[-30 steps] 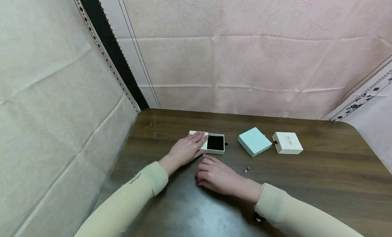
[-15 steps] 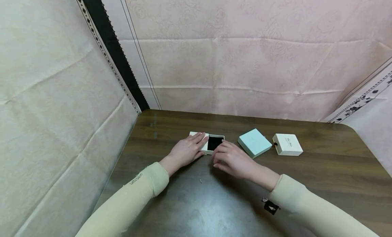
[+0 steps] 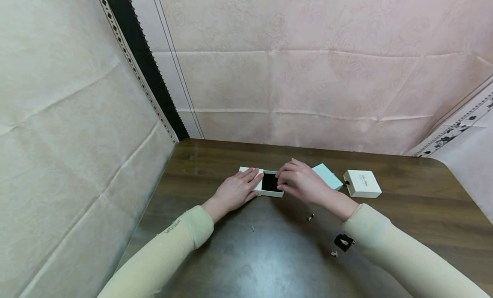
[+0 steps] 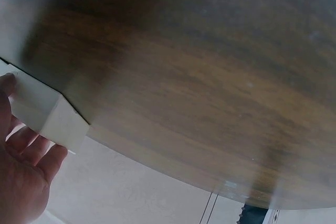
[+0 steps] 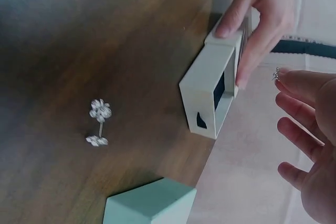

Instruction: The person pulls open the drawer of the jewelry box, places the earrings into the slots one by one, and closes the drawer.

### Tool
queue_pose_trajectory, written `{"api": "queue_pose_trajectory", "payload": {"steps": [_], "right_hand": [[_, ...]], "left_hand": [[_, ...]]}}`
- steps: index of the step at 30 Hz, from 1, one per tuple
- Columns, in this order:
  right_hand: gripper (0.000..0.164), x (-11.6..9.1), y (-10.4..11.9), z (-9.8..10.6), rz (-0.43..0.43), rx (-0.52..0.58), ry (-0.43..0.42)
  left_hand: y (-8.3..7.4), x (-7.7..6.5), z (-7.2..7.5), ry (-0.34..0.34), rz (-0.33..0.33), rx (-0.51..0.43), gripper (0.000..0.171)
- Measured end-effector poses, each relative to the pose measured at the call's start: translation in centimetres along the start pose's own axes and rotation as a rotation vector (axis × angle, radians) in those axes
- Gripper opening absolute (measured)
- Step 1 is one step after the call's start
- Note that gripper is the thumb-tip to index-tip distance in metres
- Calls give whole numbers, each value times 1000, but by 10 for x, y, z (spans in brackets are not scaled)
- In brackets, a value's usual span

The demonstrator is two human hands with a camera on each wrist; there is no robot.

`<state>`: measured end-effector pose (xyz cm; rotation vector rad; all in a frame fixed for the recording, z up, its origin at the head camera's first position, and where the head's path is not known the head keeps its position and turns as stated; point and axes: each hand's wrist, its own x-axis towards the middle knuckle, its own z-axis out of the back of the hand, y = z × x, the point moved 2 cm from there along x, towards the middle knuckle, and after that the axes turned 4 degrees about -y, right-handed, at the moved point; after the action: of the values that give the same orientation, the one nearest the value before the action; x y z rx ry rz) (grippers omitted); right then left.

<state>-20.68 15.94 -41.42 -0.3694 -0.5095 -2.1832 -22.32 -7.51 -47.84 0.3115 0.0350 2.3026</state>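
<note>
Near the pale yellow right sleeve (image 3: pixel 371 223), small silvery jewellery pieces (image 3: pixel 310 217) are scattered on the brown wooden table (image 3: pixel 215 264). The white cardboard box (image 4: pixel 37 100) is gripped by the left hand (image 3: pixel 233 190), its black-lined drawer (image 3: pixel 271 182) pulled out. In the right wrist view alone, a sparkling silvery piece (image 5: pixel 276 74) is seen pinched by the right hand (image 3: pixel 298 181), raised at the drawer's outer end. Farther back, more of the flat turquoise box (image 3: pixel 327 176) is covered by it than half a second ago.
</note>
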Motion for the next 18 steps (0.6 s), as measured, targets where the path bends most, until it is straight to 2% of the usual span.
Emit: {"api": "queue_pose_trajectory", "payload": {"steps": [6,13,18], "right_hand": [[7,9,-16,-1,-60,19,29],[10,19,-32,-2,-149,56,55],[12,25,-41,-7,-202,79,103]], "left_hand": [[0,0,-2,-1,3,6,60],[0,-1,-4,-2,9,2,60],[0,0,-4,7,16,-9,59]]}}
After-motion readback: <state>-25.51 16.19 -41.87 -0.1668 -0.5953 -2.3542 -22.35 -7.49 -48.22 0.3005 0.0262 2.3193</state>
